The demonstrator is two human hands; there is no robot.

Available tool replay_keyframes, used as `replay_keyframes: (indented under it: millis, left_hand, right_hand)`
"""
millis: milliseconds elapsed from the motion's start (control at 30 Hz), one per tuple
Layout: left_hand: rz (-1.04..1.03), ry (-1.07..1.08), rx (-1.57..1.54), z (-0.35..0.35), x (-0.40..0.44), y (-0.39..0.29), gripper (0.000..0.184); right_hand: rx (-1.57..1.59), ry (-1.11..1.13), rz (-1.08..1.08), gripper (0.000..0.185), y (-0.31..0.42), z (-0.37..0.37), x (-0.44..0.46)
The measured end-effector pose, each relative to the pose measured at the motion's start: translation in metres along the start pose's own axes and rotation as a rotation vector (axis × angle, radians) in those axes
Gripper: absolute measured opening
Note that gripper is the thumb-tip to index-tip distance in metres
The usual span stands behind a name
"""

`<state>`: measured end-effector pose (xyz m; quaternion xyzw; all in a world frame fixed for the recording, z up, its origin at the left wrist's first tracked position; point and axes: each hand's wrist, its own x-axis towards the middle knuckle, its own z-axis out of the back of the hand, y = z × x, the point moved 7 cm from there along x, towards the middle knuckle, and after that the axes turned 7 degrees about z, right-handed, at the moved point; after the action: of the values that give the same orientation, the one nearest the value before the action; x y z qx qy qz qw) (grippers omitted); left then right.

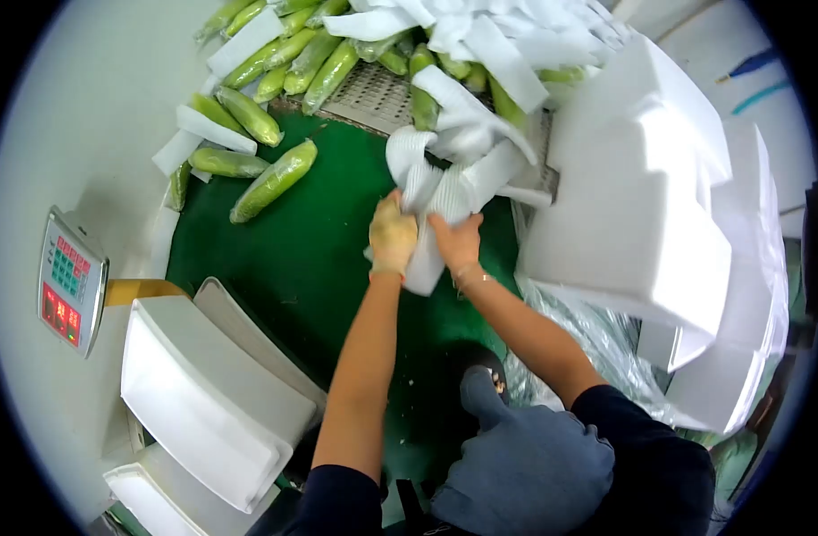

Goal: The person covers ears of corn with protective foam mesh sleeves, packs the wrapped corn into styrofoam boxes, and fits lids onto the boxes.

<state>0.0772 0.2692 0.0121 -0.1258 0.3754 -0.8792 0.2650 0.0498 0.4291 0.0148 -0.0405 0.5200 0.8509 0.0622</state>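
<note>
The left hand (394, 239) and right hand (460, 243) are gripping ribbed white foam (444, 194), fingers clamping its sides; it is extending between and beyond the fingertips. Light, matched pressure is probably best suiting it. Wrapped green vegetables (276, 181) are lying left of the fingers.

Elongated vegetables (275, 181) at 11 o'clock: light to mid green, streaked with whitish glints. Ribbed foam (446, 192) at 12 o'clock: white, patterned with fine parallel lines; foam strips (507, 58) at 1 o'clock, plain white. Underlying surface (328, 255): deep, even green. Metal tray (369, 94) at 12 o'clock: grey, dotted with regular perforations. Containers (628, 205) at 2 to 3 o'clock: unpatterned white. Scale (74, 281) at 9 o'clock: pale grey panel, red and green keys, red-lit display. Sleeves (646, 456) at 4 and 7 o'clock: navy. Cloth (525, 469) at 5 o'clock: muted grey-blue.
</note>
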Motion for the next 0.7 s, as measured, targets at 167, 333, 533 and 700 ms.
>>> replay_keyframes:
  millis: [167,333,533,700]
  left_hand:
    - [0.089,0.092,0.084,-0.009,0.140,0.008,0.042]
    - [0.372,0.531,0.117,0.070,0.123,-0.030,0.043]
    - [0.436,0.534,-0.669,0.233,0.092,-0.097,0.045]
    - [0.566,0.262,-0.604,0.245,0.110,-0.012,0.031]
  right_hand:
    - [-0.309,0.344,0.079,0.067,0.044,-0.049,0.111]
    - [-0.468,0.283,0.478,0.028,0.139,0.030,0.098]
    - [0.477,0.983,0.385,0.067,0.282,-0.050,0.038]
    - [0.472,1.222,0.369,0.057,0.302,-0.157,0.034]
